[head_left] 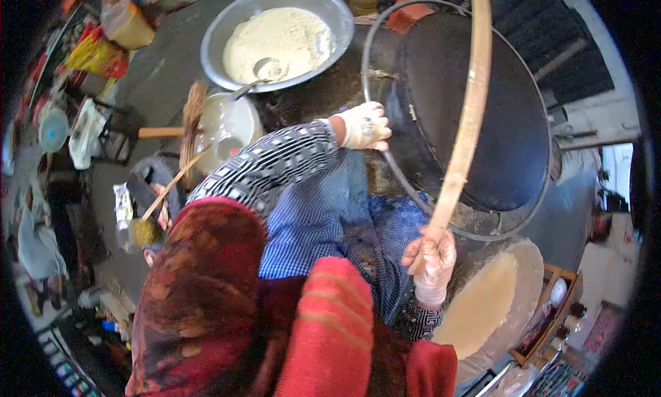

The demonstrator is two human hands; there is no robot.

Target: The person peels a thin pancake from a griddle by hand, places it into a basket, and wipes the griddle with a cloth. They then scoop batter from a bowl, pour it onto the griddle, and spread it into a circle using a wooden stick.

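Observation:
My left hand [365, 126], in a white glove, is closed around the left side of a grey metal hoop [367, 53]. The hoop circles a large round black griddle [475, 108]. My right hand [432, 259], in a thin pale glove, grips the near end of a long flat wooden strip [468, 129]. That strip slants up across the griddle and over the hoop, its far end leaving the top of the view. Beside my right hand, a pale round sheet of flatbread [482, 304] lies in a plastic-lined container.
A wide metal basin [210, 36] of pale flour or batter, with a ladle [265, 72], stands at the upper left. Below it are a white bucket [237, 118] and a straw brush [193, 115]. A wooden tray [551, 314] with small items sits at right. Bags [127, 22] lie far left.

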